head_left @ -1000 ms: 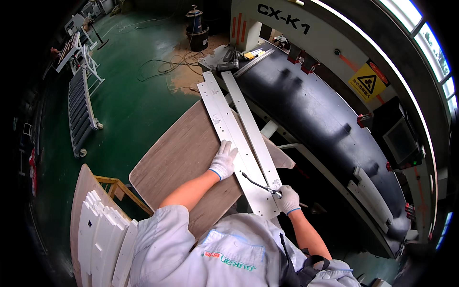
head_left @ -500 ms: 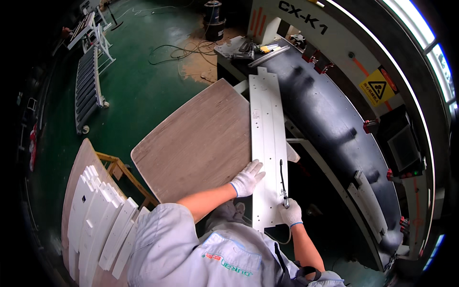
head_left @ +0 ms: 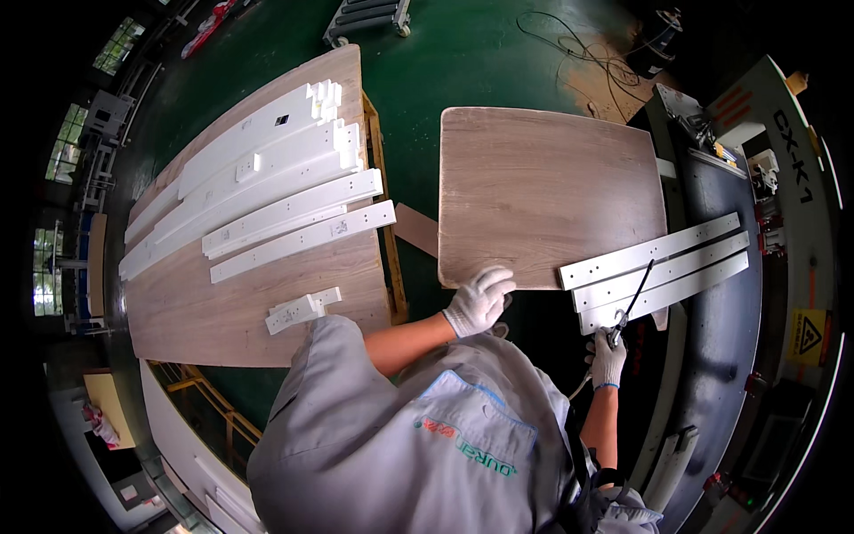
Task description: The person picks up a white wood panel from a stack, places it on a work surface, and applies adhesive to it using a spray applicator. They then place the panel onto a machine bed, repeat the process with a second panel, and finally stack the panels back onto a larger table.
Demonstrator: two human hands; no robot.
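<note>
My right hand, in a white knit glove, is wrapped round an air blow gun. Its long thin black nozzle points up and away over three white drilled strips. These strips lie side by side with small gaps, from the near right corner of a wood-grain tabletop across toward the machine. My left hand, gloved too, has its fingers stretched out at the tabletop's near edge, holding nothing. Whether it touches the edge I cannot tell.
To the left, a larger wood-grain board on a yellow frame carries several white strips. A machine with a long black bed runs along the right. A roller conveyor, a coiled hose and a dark drum stand farther off.
My view has swung to the left, bringing the larger stack into sight. My left hand has come off the white strips, which now show gaps between them. The blow gun stays in my right hand.
</note>
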